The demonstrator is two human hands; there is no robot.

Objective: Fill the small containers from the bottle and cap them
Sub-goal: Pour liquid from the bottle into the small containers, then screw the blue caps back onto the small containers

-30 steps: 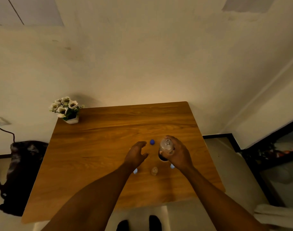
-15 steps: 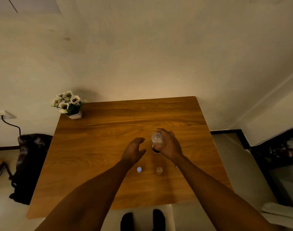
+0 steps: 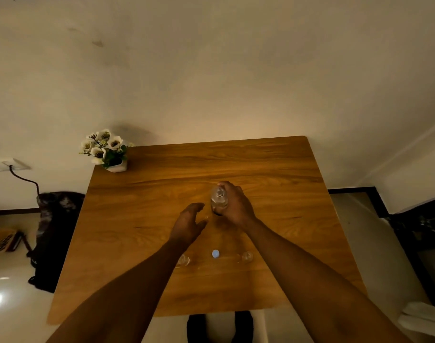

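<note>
A clear plastic bottle [image 3: 219,200] without its cap stands upright near the middle of the wooden table [image 3: 280,219], and my right hand [image 3: 237,206] is wrapped around its right side. My left hand [image 3: 188,224] hovers just left of the bottle with its fingers spread and nothing in it. Nearer to me lie two small clear containers, one [image 3: 183,260] beside my left forearm and one [image 3: 247,256] beside my right forearm. A small pale blue cap [image 3: 215,253] rests between them. The dark blue bottle cap is not visible.
A small white pot of white flowers [image 3: 105,151] stands on the table's far left corner. A dark bag [image 3: 55,233] sits on the floor left of the table, below a wall socket with a cable [image 3: 18,174]. My feet [image 3: 219,328] show under the near edge.
My right hand has carried the bottle farther from me, away from the small containers. My left hand stays open beside it. The dark blue cap seen earlier is now hidden.
</note>
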